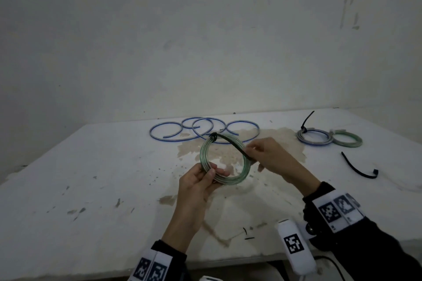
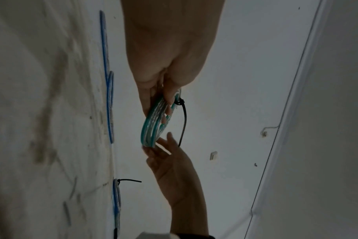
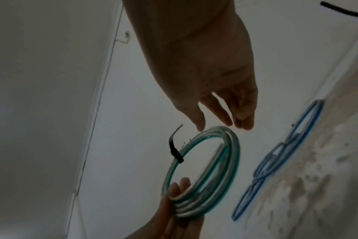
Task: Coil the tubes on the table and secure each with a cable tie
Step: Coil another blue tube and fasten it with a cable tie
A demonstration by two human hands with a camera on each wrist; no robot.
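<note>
Tabletop [image 1: 68, 189] white, scuffed and chipped, with a broad brown stain across its middle; behind it a bare white wall [image 1: 205, 29], marked and streaked at the upper right. At the far edge lies a blue tube [image 1: 201, 129], loose in several overlapping loops. Far right, two tied coils sit touching: a blue coil [image 1: 314, 137] with its tie tail sticking up, and a green coil [image 1: 348, 139] beside it. Nearer, at the right, a spare black tie [image 1: 358, 167] lies loose. Two small black offcuts [image 1: 247, 234] lie near the front edge.

Above the stain, the left hand [image 1: 196, 187] grips the near side of a green-striped coil [image 1: 225, 159], thumb over the strands, holding it clear of the tabletop. A black tie [image 1: 228, 145] is cinched at the coil's far side, its tail running toward the right hand [image 1: 271, 157]. In the wrist view that hand's fingers [image 3: 223, 116] are straight and spread just beside the coil, the tail free of them.
</note>
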